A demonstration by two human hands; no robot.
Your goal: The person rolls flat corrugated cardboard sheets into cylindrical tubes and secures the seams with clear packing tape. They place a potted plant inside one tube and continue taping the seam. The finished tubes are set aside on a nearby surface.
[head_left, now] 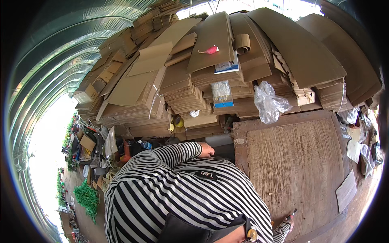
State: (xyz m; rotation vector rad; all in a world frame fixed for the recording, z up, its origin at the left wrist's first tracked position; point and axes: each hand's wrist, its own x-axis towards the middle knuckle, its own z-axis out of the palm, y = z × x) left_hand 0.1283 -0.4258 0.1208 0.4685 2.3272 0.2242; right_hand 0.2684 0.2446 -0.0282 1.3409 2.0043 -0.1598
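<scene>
My left hand is in front of my body, its arm bent in a black-and-white striped sleeve. Its fingers look curled, and what they hold, if anything, is hidden. Low on the right, my right hand is closed around a small dark narrow tool that points up and away. The tool's kind is too small to make out. Under and beyond that hand lies a large worn wooden board with a rough, scored surface and a darker frame.
Tall stacks of flat cardboard fill the far side. On them rest a pink spool of string, a cardboard roll and a clear plastic bag. Loose clutter and a green bundle lie at left. A cardboard piece is at right.
</scene>
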